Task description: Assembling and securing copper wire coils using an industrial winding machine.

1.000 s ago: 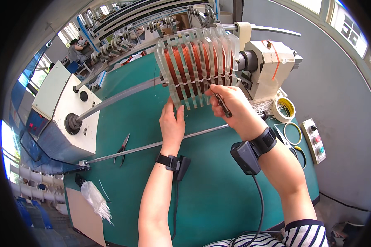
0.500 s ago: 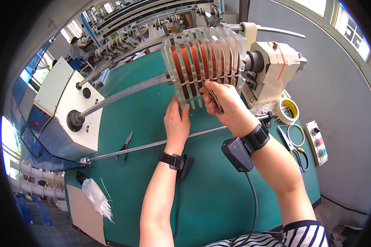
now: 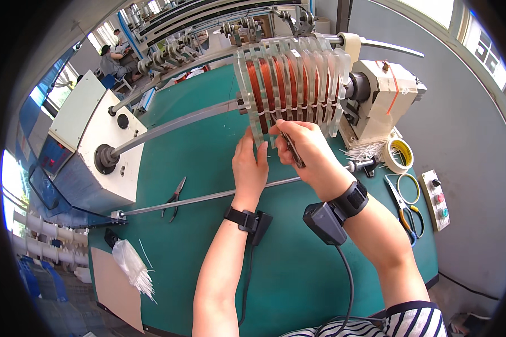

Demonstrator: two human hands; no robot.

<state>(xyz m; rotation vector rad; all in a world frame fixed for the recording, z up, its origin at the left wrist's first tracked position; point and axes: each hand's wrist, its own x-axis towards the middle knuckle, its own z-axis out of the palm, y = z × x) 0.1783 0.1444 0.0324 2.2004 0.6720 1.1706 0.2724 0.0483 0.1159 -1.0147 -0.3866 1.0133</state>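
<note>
A winding former of pale translucent plates, with reddish-brown wire coils in its slots, is mounted on the machine shaft. White ties cross the coils near the lower front. My left hand is at the former's lower left corner, fingers stretched up against the end plate and thumb apart. My right hand is closed round a dark metal hand tool, resembling small pliers. The tool's upper end reaches the lower coils near the left slots; its tip is partly hidden by my fingers.
On the green table lie pliers, a bag of white ties, tape rolls, scissors and a button box. A metal rod crosses before the former. Machine housings flank it. Another person sits far left.
The view has shifted slightly, so the former appears farther right. My right hand with the tool has moved a little left along the coils. My left hand stays at the former's lower left.
</note>
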